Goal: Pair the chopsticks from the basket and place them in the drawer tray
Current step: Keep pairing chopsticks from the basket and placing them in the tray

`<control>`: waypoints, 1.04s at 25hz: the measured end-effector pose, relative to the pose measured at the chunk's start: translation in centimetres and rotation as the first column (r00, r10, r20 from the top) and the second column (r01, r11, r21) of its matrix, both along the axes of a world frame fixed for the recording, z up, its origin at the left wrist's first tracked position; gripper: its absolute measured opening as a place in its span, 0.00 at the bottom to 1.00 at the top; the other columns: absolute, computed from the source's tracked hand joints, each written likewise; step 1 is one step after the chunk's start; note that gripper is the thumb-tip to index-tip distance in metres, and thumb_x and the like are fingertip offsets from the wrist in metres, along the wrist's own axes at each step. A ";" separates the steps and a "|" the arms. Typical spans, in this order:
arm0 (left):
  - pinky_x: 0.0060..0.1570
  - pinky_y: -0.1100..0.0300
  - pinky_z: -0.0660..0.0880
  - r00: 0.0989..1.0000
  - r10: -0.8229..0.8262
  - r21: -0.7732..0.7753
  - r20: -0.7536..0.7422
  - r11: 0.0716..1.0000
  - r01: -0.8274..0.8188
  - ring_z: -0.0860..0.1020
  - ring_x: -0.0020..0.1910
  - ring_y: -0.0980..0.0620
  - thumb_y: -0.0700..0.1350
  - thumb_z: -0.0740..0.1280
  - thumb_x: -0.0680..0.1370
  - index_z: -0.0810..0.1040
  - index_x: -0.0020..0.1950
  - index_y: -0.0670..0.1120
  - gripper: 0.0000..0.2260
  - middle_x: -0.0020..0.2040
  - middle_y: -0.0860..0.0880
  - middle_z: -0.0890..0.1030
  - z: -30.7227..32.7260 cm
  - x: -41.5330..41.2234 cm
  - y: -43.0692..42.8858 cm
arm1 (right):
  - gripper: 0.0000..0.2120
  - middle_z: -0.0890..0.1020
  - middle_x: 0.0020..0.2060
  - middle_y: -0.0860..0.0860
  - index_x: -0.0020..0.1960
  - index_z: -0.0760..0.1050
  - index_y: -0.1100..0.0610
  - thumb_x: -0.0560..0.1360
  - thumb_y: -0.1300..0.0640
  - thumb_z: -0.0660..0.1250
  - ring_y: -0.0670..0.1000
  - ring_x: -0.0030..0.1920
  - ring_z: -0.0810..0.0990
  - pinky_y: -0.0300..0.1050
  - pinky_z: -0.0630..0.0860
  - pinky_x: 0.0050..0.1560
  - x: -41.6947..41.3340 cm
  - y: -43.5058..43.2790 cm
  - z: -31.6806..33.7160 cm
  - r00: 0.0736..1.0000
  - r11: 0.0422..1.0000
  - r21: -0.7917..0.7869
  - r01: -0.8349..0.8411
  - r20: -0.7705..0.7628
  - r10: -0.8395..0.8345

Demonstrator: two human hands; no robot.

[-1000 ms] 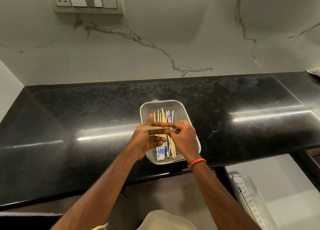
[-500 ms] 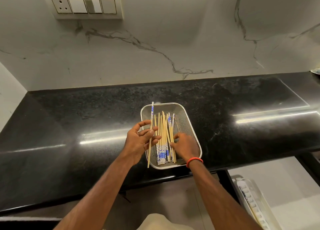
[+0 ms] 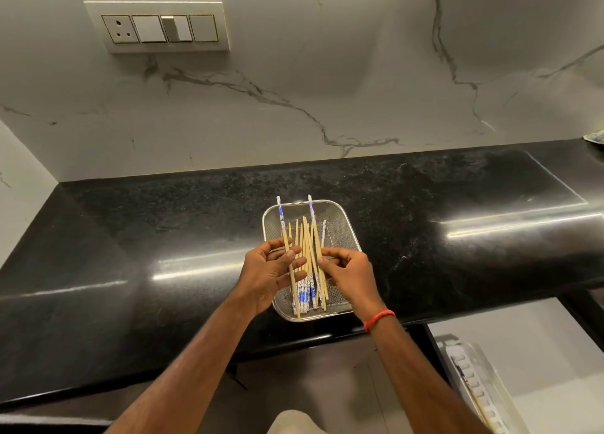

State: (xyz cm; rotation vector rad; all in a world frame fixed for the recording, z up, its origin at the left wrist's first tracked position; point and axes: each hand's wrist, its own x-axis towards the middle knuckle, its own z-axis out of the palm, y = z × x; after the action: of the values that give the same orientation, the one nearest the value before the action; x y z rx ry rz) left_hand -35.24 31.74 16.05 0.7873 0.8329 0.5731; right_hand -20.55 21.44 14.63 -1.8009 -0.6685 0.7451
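Note:
A metal mesh basket (image 3: 346,217) sits on the black counter near its front edge, holding several bamboo chopsticks (image 3: 305,289) with blue-and-white patterned ends. My left hand (image 3: 268,275) grips one chopstick (image 3: 283,227) upright over the basket's left side, patterned end pointing away from me. My right hand (image 3: 351,275) pinches a second chopstick (image 3: 312,217) that rises out of the pile, also patterned end away. The drawer tray (image 3: 474,384), white with ridged dividers, shows at the lower right below the counter.
The black granite counter (image 3: 163,237) runs left and right of the basket. A marble wall with a switch plate (image 3: 160,24) stands behind. An open drawer (image 3: 523,335) lies at the lower right. A small patterned object (image 3: 596,137) peeks in at the far right edge.
My right hand has come up from the pile holding a second chopstick. My left hand keeps its chopstick upright, about where it was half a second ago.

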 end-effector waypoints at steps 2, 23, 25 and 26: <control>0.42 0.46 0.85 1.000 -0.023 0.011 -0.013 1.000 0.023 0.86 0.49 0.43 0.33 0.67 0.79 0.75 0.65 0.37 0.14 0.57 0.40 0.85 0.2 0.5 -0.4 | 0.09 0.86 0.37 0.51 0.54 0.82 0.52 0.74 0.59 0.74 0.47 0.38 0.86 0.37 0.80 0.38 -1.2 -1.0 1.0 0.998 0.996 0.089 -0.011 -0.053 0.015; 0.38 0.48 0.84 1.000 -0.018 0.026 -0.001 1.000 0.018 0.87 0.47 0.38 0.38 0.74 0.68 0.77 0.62 0.43 0.22 0.51 0.39 0.87 -0.2 -0.6 -0.4 | 0.08 0.83 0.45 0.48 0.51 0.79 0.52 0.76 0.48 0.70 0.48 0.45 0.81 0.47 0.80 0.50 1.3 1.6 -3.2 0.855 0.861 -0.494 -0.119 0.389 0.341; 0.38 0.49 0.84 1.000 -0.019 0.029 -0.010 0.999 0.020 0.87 0.46 0.37 0.39 0.75 0.68 0.76 0.63 0.43 0.24 0.50 0.39 0.87 -0.3 -1.1 -0.2 | 0.06 0.84 0.47 0.49 0.51 0.80 0.51 0.76 0.51 0.71 0.47 0.45 0.82 0.47 0.80 0.50 1.0 1.9 -3.9 0.864 0.859 -0.492 -0.138 0.364 0.347; 0.38 0.49 0.84 1.000 -0.016 0.029 -0.012 0.999 0.016 0.87 0.46 0.37 0.39 0.76 0.67 0.76 0.63 0.44 0.25 0.50 0.39 0.87 -0.2 -1.3 -0.2 | 0.06 0.85 0.48 0.48 0.52 0.80 0.51 0.76 0.53 0.71 0.47 0.46 0.83 0.47 0.81 0.51 1.0 1.9 -4.0 0.878 0.870 -0.470 -0.152 0.340 0.337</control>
State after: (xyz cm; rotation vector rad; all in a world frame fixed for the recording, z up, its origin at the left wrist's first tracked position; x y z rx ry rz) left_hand -36.52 31.56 15.87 0.8240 0.8298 0.5677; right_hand -19.58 23.32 10.60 -2.3470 -1.1038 0.7265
